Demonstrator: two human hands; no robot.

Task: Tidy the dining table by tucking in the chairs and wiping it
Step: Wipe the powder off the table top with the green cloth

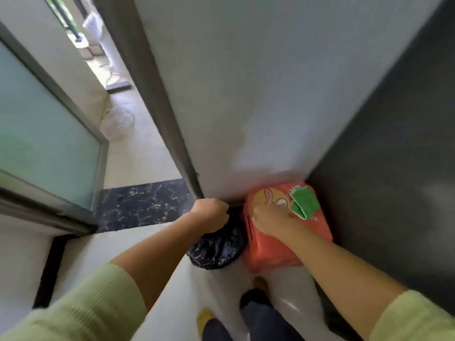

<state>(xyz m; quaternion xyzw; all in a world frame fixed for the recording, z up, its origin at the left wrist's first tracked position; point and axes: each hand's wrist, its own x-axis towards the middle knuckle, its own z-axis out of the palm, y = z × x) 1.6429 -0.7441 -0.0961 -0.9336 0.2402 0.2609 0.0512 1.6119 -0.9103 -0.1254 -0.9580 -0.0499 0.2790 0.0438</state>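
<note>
The whole view is smeared by motion, so edges are soft and small detail is lost. Neither a dining table nor chairs appear; the scene is a floor corner where a pale wall meets a dark panel at 3 o'clock.

The green cloth, the wiping thing here, lies folded on top of an orange-red bin near 4 o'clock from the centre, pressed into that corner. The cloth looks bright green with a paler edge, draped in a loose fold; its texture cannot be made out. A cartoon rabbit is printed on the bin's lid, partly covered by the right hand, which rests on the lid just beside the cloth. Its fingers are blurred, and whether they lie flat or curled cannot be told.

The left hand, near 6 o'clock from the centre, is clenched into a fist around the gathered top of a black rubbish bag, which hangs just left of the bin and touches it. What the bag holds is hidden.

At 9 o'clock a frosted glass door stands ajar; beyond it a clear plastic bag on the tiles is barely legible. Feet are cut off at the bottom edge.
</note>
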